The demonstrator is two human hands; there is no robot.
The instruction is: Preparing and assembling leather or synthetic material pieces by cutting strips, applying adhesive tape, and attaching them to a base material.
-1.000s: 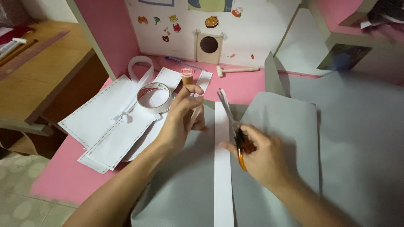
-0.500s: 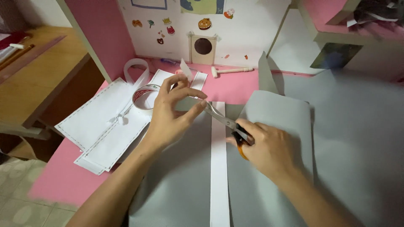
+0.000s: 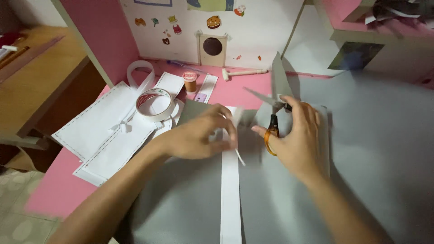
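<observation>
My right hand [image 3: 300, 138] grips orange-handled scissors [image 3: 273, 119], blades open and pointing up and away over the grey fabric [image 3: 361, 149]. My left hand [image 3: 203, 133] pinches the top end of a long white tape strip [image 3: 230, 194] that runs down the middle of the fabric toward me. A thin white sliver hangs from the left fingers. The two hands sit close together, just apart, over the strip's upper end.
A roll of clear tape [image 3: 156, 104] lies on white stitched fabric pieces [image 3: 108, 131] at left. An orange thread spool [image 3: 190, 82] and a small white hammer [image 3: 242, 72] stand near the back wall with stickers. A wooden desk [image 3: 36, 77] is at far left.
The scissors have lifted off the strip and their blades now stand open, pointing upward. My left hand moved down and right from the tape roll area onto the strip's top end.
</observation>
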